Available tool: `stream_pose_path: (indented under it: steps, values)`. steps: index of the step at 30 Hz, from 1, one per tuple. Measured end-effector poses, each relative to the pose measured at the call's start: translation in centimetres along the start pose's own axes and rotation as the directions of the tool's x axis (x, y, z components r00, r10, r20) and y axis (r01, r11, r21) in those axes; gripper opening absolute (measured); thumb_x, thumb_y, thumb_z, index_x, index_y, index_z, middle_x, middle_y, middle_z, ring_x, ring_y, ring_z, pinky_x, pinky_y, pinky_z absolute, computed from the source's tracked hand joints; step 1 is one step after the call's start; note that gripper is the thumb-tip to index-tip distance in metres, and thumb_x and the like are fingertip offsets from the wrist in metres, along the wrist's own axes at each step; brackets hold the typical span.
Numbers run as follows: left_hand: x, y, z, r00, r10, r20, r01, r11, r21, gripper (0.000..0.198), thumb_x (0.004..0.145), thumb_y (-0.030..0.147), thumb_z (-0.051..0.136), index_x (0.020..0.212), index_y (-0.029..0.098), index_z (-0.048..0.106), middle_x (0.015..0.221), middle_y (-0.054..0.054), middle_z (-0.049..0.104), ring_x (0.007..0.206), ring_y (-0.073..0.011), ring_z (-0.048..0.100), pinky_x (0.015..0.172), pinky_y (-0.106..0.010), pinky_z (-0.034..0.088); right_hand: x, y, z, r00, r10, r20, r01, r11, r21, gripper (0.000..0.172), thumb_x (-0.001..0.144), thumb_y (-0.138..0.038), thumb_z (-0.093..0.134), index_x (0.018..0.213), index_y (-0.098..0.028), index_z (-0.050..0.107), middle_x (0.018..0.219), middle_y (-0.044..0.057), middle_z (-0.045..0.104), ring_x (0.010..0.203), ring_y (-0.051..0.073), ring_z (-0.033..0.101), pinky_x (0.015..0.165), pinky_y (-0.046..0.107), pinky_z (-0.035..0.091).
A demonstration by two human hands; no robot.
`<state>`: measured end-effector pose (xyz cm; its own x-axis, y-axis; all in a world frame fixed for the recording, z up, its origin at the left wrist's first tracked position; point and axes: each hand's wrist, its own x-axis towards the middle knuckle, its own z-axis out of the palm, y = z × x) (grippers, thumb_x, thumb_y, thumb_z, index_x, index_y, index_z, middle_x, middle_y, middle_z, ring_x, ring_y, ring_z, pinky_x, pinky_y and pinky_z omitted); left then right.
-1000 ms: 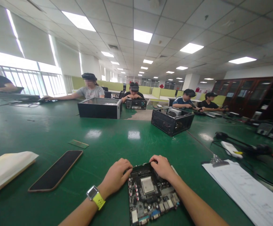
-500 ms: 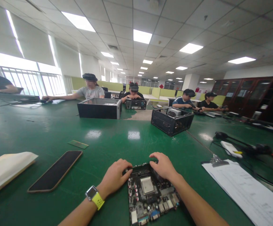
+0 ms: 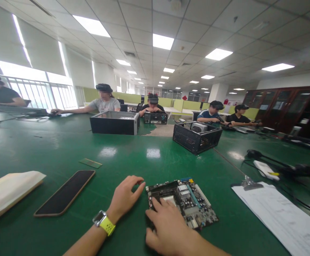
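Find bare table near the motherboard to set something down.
Bare: the stretch between the motherboard and the right-hand black case beyond it; the strip between the motherboard and the clipped papers; the gap between the phone and the left hand. Crowded: far right, around the white device and long black object.

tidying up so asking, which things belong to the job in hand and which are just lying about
Job in hand, seemingly:
dark rectangular circuit board, under the right hand and beside the left hand

Seemingly just lying about:
flat black rectangular phone
clipped white paper sheets
pale paper-covered bundle
thin green rectangular strip, use unclear
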<state>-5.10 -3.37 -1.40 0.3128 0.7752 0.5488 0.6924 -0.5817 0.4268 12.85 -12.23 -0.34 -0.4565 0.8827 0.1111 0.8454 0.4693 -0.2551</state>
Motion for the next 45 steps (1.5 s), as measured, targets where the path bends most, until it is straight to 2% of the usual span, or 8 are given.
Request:
stream_pose_path:
  steps: [5,9,14,27,34,39,42,45]
  values:
    - [-0.1,0.0,-0.1,1.0,-0.006,0.018,0.006,1.0,0.001,0.025,0.089,0.04,0.046,0.094,0.023,0.063,0.088,-0.002,0.066,0.082,-0.0178,0.061,0.076,-0.031,0.049,2.1,6.9,-1.7,0.979,0.161,-0.123,-0.168,0.985,-0.045,0.04,0.079,-0.033,0.048,0.115,-0.022,0.061,0.124,0.009,0.056,0.118,0.027,0.047,0.098,0.038,0.034]
    - [-0.1,0.1,-0.2,0.999,-0.009,0.041,0.009,1.0,-0.002,0.025,0.089,0.039,0.046,0.093,0.022,0.064,0.087,-0.002,0.067,0.082,-0.0177,0.062,0.076,-0.031,0.05,2.8,12.9,-3.0,0.868,0.409,-0.281,-0.449,0.889,-0.094,0.04,0.085,-0.045,0.043,0.105,-0.02,0.066,0.112,0.011,0.063,0.108,0.026,0.053,0.092,0.038,0.036]
    - [0.1,0.1,0.1,0.999,0.007,0.047,-0.006,1.0,-0.012,0.023,0.088,0.037,0.048,0.092,0.023,0.065,0.086,-0.001,0.067,0.08,-0.0173,0.062,0.075,-0.031,0.05,2.4,15.7,-3.1,0.799,0.503,-0.33,-0.555,0.827,-0.085,0.059,0.081,-0.067,0.038,0.105,-0.021,0.065,0.116,0.01,0.061,0.11,0.027,0.051,0.093,0.042,0.034]
    - [0.0,0.4,0.1,0.995,0.018,0.094,-0.017,1.0,-0.003,0.022,0.089,0.037,0.046,0.092,0.023,0.063,0.087,-0.002,0.067,0.08,-0.017,0.061,0.074,-0.03,0.05,2.3,14.8,-3.0,0.827,0.505,-0.245,-0.533,0.844,-0.061,0.056,0.079,-0.064,0.042,0.107,-0.023,0.067,0.124,0.009,0.056,0.113,0.028,0.048,0.092,0.043,0.034]
    - [0.0,0.4,0.5,0.995,0.029,0.095,-0.028,1.0,-0.013,0.022,0.089,0.036,0.046,0.097,0.023,0.062,0.092,-0.002,0.065,0.086,-0.0175,0.06,0.079,-0.031,0.049,1.9,6.3,-1.5,0.916,0.357,-0.183,-0.373,0.926,-0.056,0.066,0.078,-0.073,0.036,0.09,-0.02,0.073,0.093,0.013,0.065,0.095,0.029,0.054,0.083,0.04,0.037]
    - [0.0,0.0,0.9,0.995,0.059,0.081,-0.062,0.998,0.026,0.039,0.083,0.039,0.054,0.118,0.023,0.054,0.115,-0.006,0.06,0.107,-0.023,0.054,0.092,-0.038,0.045,0.8,0.3,-1.0,0.988,0.094,-0.12,-0.078,0.988,0.135,0.052,0.083,-0.064,0.04,0.084,-0.022,0.07,0.085,0.007,0.067,0.08,0.021,0.059,0.073,0.03,0.041]
    - [0.1,-0.5,1.1,0.996,0.027,0.081,-0.036,0.993,0.113,0.054,0.078,0.04,0.06,0.127,0.022,0.048,0.126,-0.009,0.055,0.117,-0.0284,0.047,0.096,-0.045,0.041,1.5,1.5,-1.9,0.964,0.035,-0.262,0.031,0.969,0.244,0.035,0.088,-0.047,0.043,0.093,-0.023,0.068,0.093,0.003,0.068,0.086,0.017,0.06,0.08,0.026,0.041]
    - [0.2,-1.0,1.4,0.985,0.04,0.169,-0.06,0.992,0.115,0.057,0.079,0.037,0.058,0.131,0.02,0.044,0.131,-0.009,0.053,0.121,-0.0281,0.045,0.1,-0.045,0.039,3.0,5.9,-2.3,0.894,0.176,-0.412,-0.078,0.967,0.244,0.03,0.084,-0.036,0.051,0.105,-0.02,0.066,0.113,0.006,0.064,0.107,0.02,0.054,0.095,0.031,0.036]
